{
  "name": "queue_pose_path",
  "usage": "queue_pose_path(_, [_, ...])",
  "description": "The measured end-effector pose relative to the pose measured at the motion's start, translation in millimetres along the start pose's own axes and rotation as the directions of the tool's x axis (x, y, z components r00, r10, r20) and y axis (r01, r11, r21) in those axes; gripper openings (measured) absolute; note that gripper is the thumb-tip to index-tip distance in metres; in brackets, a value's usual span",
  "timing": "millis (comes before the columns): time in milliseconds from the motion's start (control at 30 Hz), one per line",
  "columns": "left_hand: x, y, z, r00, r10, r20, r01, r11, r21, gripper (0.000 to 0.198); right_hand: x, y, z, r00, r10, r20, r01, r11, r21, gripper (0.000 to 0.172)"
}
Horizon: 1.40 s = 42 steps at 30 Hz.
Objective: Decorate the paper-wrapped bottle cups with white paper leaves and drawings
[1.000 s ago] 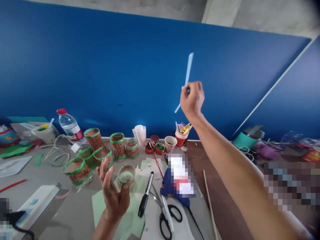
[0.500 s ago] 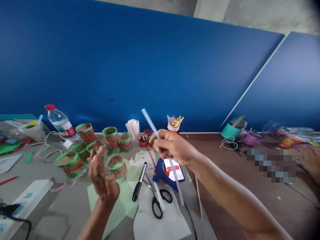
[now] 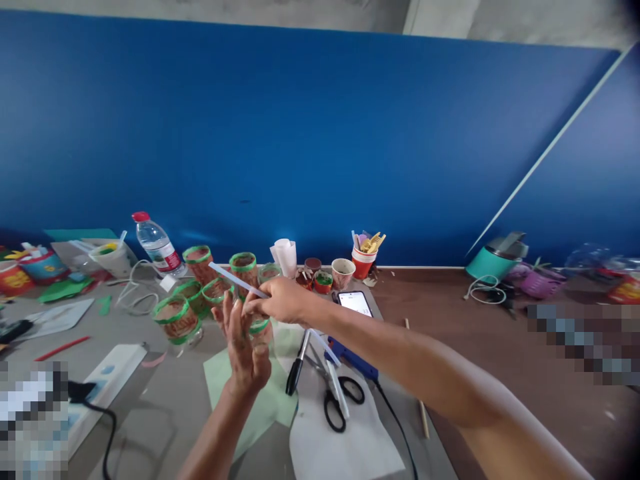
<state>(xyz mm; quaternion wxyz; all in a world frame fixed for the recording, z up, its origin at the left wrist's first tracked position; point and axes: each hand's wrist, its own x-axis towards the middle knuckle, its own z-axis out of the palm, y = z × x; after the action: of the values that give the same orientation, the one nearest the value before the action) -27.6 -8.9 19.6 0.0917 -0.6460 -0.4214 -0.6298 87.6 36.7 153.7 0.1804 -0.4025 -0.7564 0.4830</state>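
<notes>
My right hand (image 3: 285, 300) is closed around a long translucent glue stick (image 3: 233, 277), which slants down from the upper left and comes out below the wrist. Just under it, my left hand (image 3: 245, 353) is raised with fingers apart; whether its fingertips touch the right hand or the stick I cannot tell. A blue glue gun (image 3: 357, 359) lies beyond black-handled scissors (image 3: 335, 410), with a white stick (image 3: 339, 393) across the scissors. Left of these is a black marker (image 3: 295, 373). Behind my hands stand several brown cups with green rims (image 3: 243, 267), partly hidden.
A phone (image 3: 355, 303) lies near a paper cup (image 3: 343, 273) and a red-and-white cup of wooden cutlery (image 3: 364, 260). At left are a water bottle (image 3: 160, 247) and a white power strip (image 3: 107, 380). White paper (image 3: 345, 447) and green paper (image 3: 250, 413) cover the front.
My right hand has moved left with the glue stick, which now lies flatter, and has come up against my left hand's fingers. The view has turned a little left.
</notes>
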Motion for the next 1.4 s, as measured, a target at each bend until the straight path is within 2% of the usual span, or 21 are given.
queue_pose_path(133, [5, 1, 0.4, 0.995, 0.097, -0.007, -0.097, 0.995, 0.026, 0.063, -1, -3, -5, 1.000, -0.002, -0.004, 0.002, 0.993, -0.117, 0.024])
queue_pose_path(233, [11, 1, -1.3, 0.997, 0.075, -0.028, -0.073, 0.996, 0.047, 0.059, -7, 1, -10, 0.999, -0.028, -0.034, 0.019, 0.967, -0.255, 0.022])
queue_pose_path(333, [16, 4, -4.8, 0.985, 0.095, -0.141, -0.081, 0.992, 0.098, 0.053, -16, 7, -17, 0.982, -0.129, -0.136, 0.052, 0.885, -0.462, 0.022])
queue_pose_path(400, [16, 10, -6.2, 0.969, 0.196, -0.153, -0.174, 0.974, 0.149, 0.049, -20, 11, -23, 0.954, -0.207, -0.219, 0.042, 0.812, -0.582, 0.037])
queue_pose_path(467, [13, 18, -5.7, 0.957, 0.277, -0.087, -0.262, 0.954, 0.146, 0.046, -21, 14, -32, 0.932, -0.241, -0.271, 0.004, 0.755, -0.656, 0.044])
queue_pose_path(533, [9, 28, -3.3, 0.944, 0.326, 0.044, -0.328, 0.943, 0.055, 0.042, -21, 15, -46, 0.934, -0.211, -0.289, -0.043, 0.735, -0.676, 0.029])
queue_pose_path(567, [7, 33, -1.6, 0.930, 0.350, 0.115, -0.354, 0.935, 0.018, 0.038, -21, 16, -53, 0.939, -0.176, -0.294, -0.074, 0.733, -0.676, 0.028])
queue_pose_path(633, [3, 40, 2.2, 0.902, 0.367, 0.226, -0.361, 0.930, -0.066, 0.032, -23, 20, -67, 0.950, -0.088, -0.301, -0.143, 0.731, -0.667, 0.039])
queue_pose_path(733, [2, 47, 7.4, 0.894, 0.346, 0.285, -0.315, 0.937, -0.148, 0.028, -37, 34, -78, 0.966, 0.026, -0.255, -0.199, 0.706, -0.680, 0.032])
queue_pose_path(800, [1, 48, 10.1, 0.902, 0.322, 0.288, -0.285, 0.945, -0.163, 0.029, -52, 51, -75, 0.977, 0.089, -0.193, -0.200, 0.692, -0.693, 0.024])
queue_pose_path(900, [0, 48, 12.1, 0.909, 0.306, 0.284, -0.262, 0.948, -0.184, 0.029, -78, 80, -61, 0.978, 0.172, -0.120, -0.205, 0.659, -0.724, 0.020])
queue_pose_path(1067, [-3, 46, 11.1, 0.908, 0.310, 0.281, -0.265, 0.946, -0.188, 0.033, -106, 116, -29, 0.955, 0.244, -0.169, -0.281, 0.562, -0.778, 0.039])
queue_pose_path(1267, [-3, 48, 9.6, 0.901, 0.327, 0.286, -0.270, 0.937, -0.222, 0.035, -111, 121, -4, 0.938, 0.274, -0.213, -0.325, 0.474, -0.818, 0.063])
queue_pose_path(1400, [-4, 49, 8.4, 0.912, 0.305, 0.274, -0.247, 0.942, -0.226, 0.036, -115, 120, 0, 0.934, 0.284, -0.216, -0.332, 0.471, -0.817, 0.063])
